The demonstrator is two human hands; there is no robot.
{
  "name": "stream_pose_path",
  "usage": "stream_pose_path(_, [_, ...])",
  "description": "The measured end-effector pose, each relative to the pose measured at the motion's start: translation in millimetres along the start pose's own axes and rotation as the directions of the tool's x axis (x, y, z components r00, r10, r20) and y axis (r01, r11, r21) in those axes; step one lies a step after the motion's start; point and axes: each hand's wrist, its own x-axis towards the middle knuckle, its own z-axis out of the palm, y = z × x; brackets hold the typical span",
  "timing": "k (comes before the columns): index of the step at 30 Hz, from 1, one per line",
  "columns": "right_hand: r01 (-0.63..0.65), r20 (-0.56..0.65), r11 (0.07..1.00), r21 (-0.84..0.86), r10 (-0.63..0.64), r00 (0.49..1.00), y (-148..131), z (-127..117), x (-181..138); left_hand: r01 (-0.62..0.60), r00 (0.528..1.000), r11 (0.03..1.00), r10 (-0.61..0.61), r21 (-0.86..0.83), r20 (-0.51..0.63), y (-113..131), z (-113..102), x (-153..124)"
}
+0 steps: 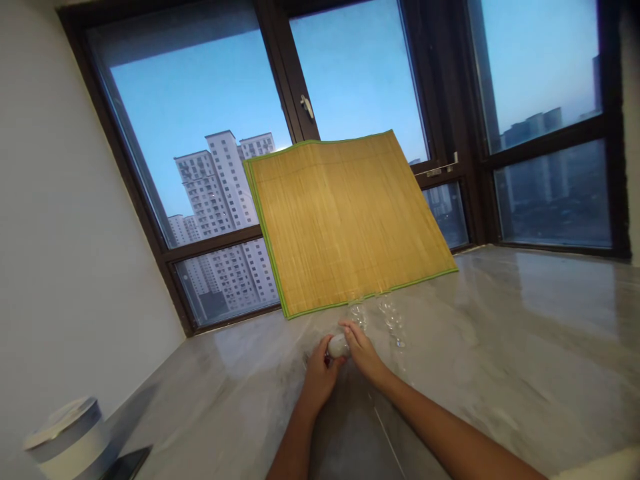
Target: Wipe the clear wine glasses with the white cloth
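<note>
Both of my hands meet low in the middle of the marble counter (500, 347). My left hand (320, 370) and my right hand (363, 350) are closed together round a small pale rounded object (339, 345) that I cannot name. Just beyond them stand two clear stemmed glasses, one (358, 313) right behind my fingers and one (393, 320) a little to its right. Behind the glasses a bamboo mat (345, 220) with a green edge leans upright against the window.
Dark-framed windows (280, 120) run along the back of the counter, showing tall buildings outside. A white wall (60, 233) closes the left side. A white lidded container (70, 440) sits at the lower left, with a dark flat object (127, 463) beside it.
</note>
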Motion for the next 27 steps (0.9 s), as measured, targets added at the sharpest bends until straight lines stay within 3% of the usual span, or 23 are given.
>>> stream_pose_path(6, [0.045, 0.037, 0.998, -0.032, -0.044, 0.998, 6.3, 3.4, -0.5, -0.077, 0.997, 0.997, 0.077, -0.018, 0.003, -1.8, 0.4, -4.0])
stream_pose_path(12, [0.006, 0.005, 1.0, -0.005, -0.006, 1.0, 4.2, 2.5, 0.3, -0.049, 0.999, 0.998, 0.049, 0.028, -0.011, -1.0, -1.3, 0.1])
stream_pose_path(21, [0.016, 0.007, 1.0, -0.001, -0.016, 1.0, 6.8, 2.8, 0.5, 0.022, 0.999, 0.999, -0.021, -0.05, 0.027, -4.9, 1.8, 2.3])
stream_pose_path(27, [-0.029, 0.055, 1.0, -0.006, 0.029, 0.998, 6.5, 2.3, -2.1, -0.029, 1.0, 0.998, 0.029, -0.05, 0.002, -7.6, 4.2, -0.1])
